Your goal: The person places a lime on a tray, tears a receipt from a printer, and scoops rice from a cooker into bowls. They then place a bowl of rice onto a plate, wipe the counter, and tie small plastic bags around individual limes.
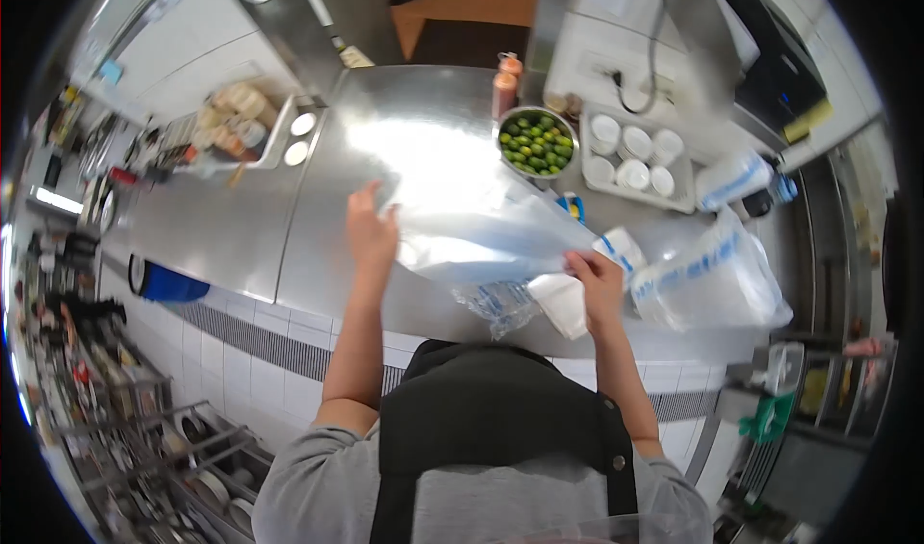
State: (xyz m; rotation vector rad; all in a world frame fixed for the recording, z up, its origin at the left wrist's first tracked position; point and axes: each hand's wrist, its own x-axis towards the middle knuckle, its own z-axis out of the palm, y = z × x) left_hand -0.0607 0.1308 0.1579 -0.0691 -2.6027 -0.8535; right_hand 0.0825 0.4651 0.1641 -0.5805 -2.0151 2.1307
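clear plastic bag (481,231) lies spread btwn the 2 hands, over the worktop (322,227), front of the person's apron (496,404), bit blurred & shiny

l hand (372,236) at the bag's l edge, thumb & fingers apart, can't tell if they touch the plastic; r hand (602,289) at the bag's lower r corner, thumb & fingers clamped on it

under/beside r hand: white paper pad (558,305), w/ crumpled clear wrap (496,305) just l of it, nr the worktop's front edge; just r of r hand a white & blue packet (624,248), then a pile of plastic bags (712,279) w/ blue print

beyond the bag: metal bowl (498,144) full of green limes (536,143), 2 sauce bottles (504,95) upright behind it; blue & yellow packet (573,205) nr the bag's far r side, partly hidden

r of the bowl: tray (635,196) w/ white tubs (633,144) in rows, then a blue & white roll (735,180) lying r of the tray

far l, well apart from the hands: bin (288,119) w/ jars (246,103) etc, 2 small white dishes (295,153) just r of it, contents too small to tell
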